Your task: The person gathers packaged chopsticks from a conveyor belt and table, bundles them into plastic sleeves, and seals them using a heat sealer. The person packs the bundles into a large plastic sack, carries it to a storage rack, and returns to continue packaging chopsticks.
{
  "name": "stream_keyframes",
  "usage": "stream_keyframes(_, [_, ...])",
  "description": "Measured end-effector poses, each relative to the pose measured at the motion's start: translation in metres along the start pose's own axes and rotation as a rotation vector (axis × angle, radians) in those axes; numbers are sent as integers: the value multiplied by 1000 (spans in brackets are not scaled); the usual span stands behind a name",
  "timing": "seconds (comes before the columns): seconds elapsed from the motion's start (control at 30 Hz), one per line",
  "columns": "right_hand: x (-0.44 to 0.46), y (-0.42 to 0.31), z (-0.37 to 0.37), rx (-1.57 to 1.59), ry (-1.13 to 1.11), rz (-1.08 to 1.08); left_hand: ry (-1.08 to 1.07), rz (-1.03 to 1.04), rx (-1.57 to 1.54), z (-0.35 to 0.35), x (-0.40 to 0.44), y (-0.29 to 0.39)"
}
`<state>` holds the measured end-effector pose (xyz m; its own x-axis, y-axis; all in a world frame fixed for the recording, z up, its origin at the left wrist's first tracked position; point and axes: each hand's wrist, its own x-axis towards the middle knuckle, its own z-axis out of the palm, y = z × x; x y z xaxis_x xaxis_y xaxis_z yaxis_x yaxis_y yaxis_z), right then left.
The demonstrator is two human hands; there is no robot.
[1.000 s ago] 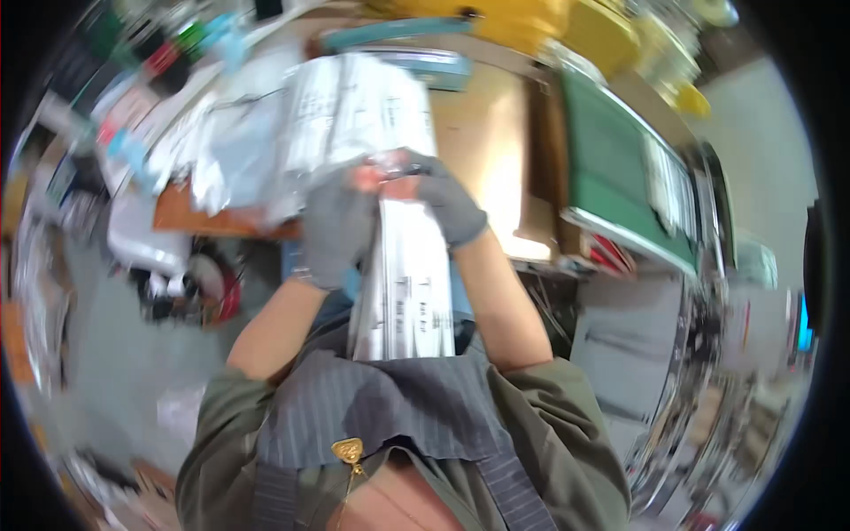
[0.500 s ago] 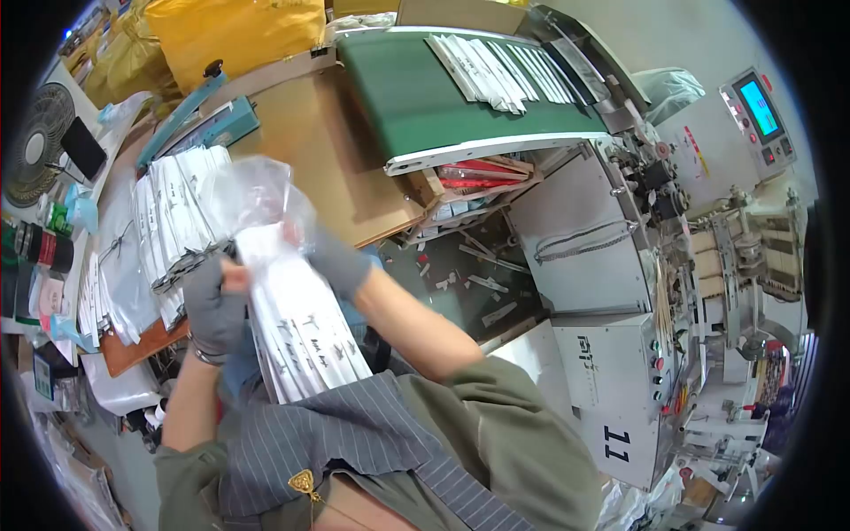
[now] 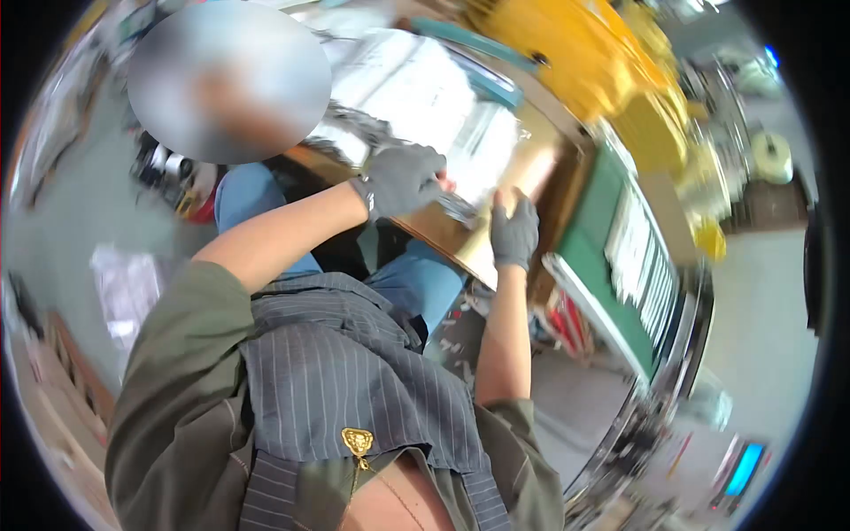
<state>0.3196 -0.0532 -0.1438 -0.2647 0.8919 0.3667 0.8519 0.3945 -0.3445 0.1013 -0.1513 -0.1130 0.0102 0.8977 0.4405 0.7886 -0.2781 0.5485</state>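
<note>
White paper packets in a bagged bundle lie on the brown tabletop, the nearest of a row of white bundles. Crumpled plastic shows at its near end. My left hand, in a grey glove with bare fingertips, is closed at the bundle's left side; what its fingers pinch is hidden. At the near right corner is my right hand, gloved alike, its thumb and fingers apart. Motion blur hides whether it touches the bundle.
A green conveyor belt carrying a row of white packets stands to the right. A teal long-armed tool and a yellow sack are behind. A machine with a blue screen is at lower right. A blurred patch covers the upper left.
My view has turned left. The bagged bundle has gone from upright before my chest to lying on the tabletop beside the others. My right hand has come off its top.
</note>
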Motion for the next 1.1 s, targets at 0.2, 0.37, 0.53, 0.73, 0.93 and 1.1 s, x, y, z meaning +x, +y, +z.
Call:
stream_keyframes(0.2, [-2,15,61,-554,-571,-91,743,-780,645,-175,-261,-78])
stream_keyframes(0.37, [53,-86,54,422,166,-156,485,-1858,1383,-255,-484,2])
stream_keyframes(0.53, [95,-285,58,623,-548,-415,167,-2161,128,-216,-538,-34])
stream_keyframes(0.73, [38,-471,22,342,-1317,-605,462,-2280,-371,-217,-442,-13])
stream_keyframes(0.93, [23,-562,20,-25,-1633,-812,611,-2207,-489,-324,-431,-6])
stream_keyframes(1.1, [82,-583,68,-181,-1585,-353,503,-2251,-489,-326,-458,31])
